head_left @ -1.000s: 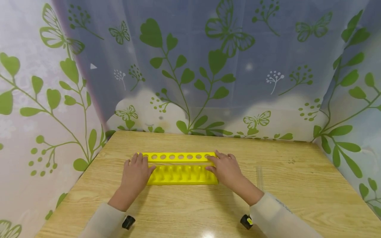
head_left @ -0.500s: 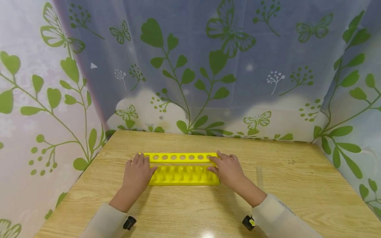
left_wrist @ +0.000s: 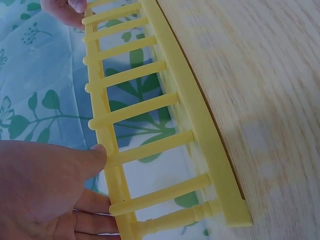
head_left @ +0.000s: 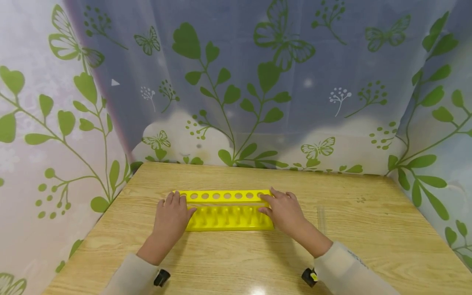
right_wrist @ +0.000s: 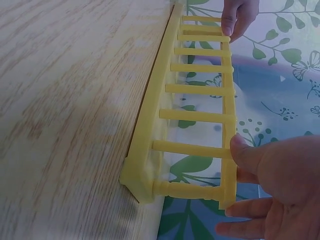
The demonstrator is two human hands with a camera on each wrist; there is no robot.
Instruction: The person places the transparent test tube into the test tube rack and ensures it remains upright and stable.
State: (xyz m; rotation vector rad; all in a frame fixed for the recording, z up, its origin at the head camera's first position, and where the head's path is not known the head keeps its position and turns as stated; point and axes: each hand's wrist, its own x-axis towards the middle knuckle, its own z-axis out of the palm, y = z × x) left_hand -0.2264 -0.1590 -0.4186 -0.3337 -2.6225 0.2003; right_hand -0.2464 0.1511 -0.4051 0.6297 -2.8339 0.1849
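A yellow plastic rack (head_left: 228, 209) with a row of round holes along its top stands on the wooden table (head_left: 368, 229). My left hand (head_left: 170, 217) grips its left end, with the thumb pressed on the front rail (left_wrist: 45, 185). My right hand (head_left: 284, 211) grips the right end in the same way (right_wrist: 275, 175). The left wrist view looks along the rack (left_wrist: 195, 125) lengthwise with its pegs in a line, and so does the right wrist view (right_wrist: 150, 145). The holes hold nothing.
A clear glass tube (head_left: 322, 219) lies on the table just right of my right hand. Curtains printed with leaves and butterflies (head_left: 258, 82) close in the table at the back and on both sides. Bare wood lies in front of the rack.
Both hands have slid the rack a little to the right and slightly nearer to me. Their grip on its ends is the same.
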